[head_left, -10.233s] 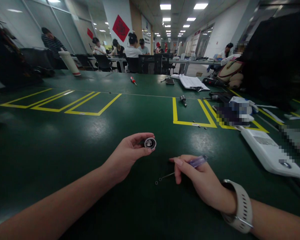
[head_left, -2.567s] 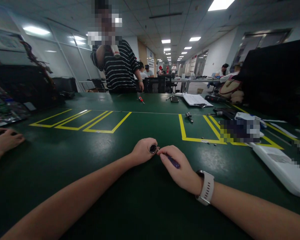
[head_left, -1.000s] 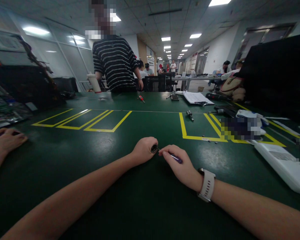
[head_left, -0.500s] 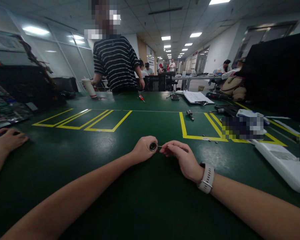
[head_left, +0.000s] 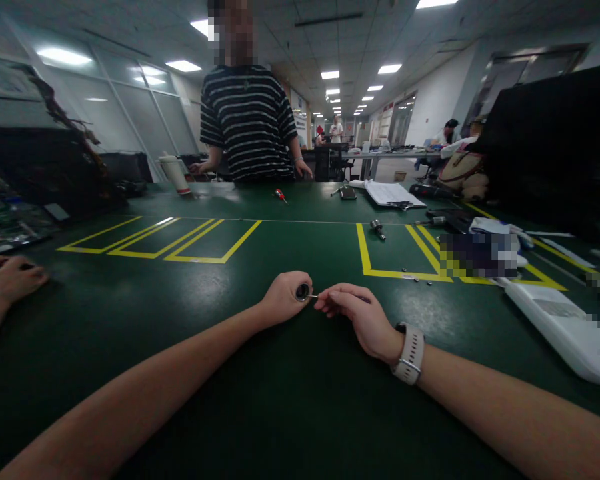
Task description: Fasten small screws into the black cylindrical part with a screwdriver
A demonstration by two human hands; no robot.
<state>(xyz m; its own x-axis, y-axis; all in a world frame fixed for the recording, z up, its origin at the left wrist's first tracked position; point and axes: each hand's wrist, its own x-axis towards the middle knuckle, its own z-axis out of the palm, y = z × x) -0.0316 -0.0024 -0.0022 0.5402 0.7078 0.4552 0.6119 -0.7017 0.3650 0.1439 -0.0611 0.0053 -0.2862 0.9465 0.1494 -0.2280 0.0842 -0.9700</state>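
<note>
My left hand rests on the green table and is closed round a small round black and silver part, its face turned to the right. My right hand is pinched on a small screwdriver; only the thin metal tip shows, touching the face of the part. The handle is hidden inside my fingers. A pale watch sits on my right wrist.
A person in a striped shirt stands at the far edge beside a white cup. Another person's hand lies at the left. A red screwdriver, papers, a metal bit, loose screws and a white device lie about.
My right hand turned so the purple handle went out of sight, with the tip still at the part. The striped-shirt person set the cup down on the table and shifted right.
</note>
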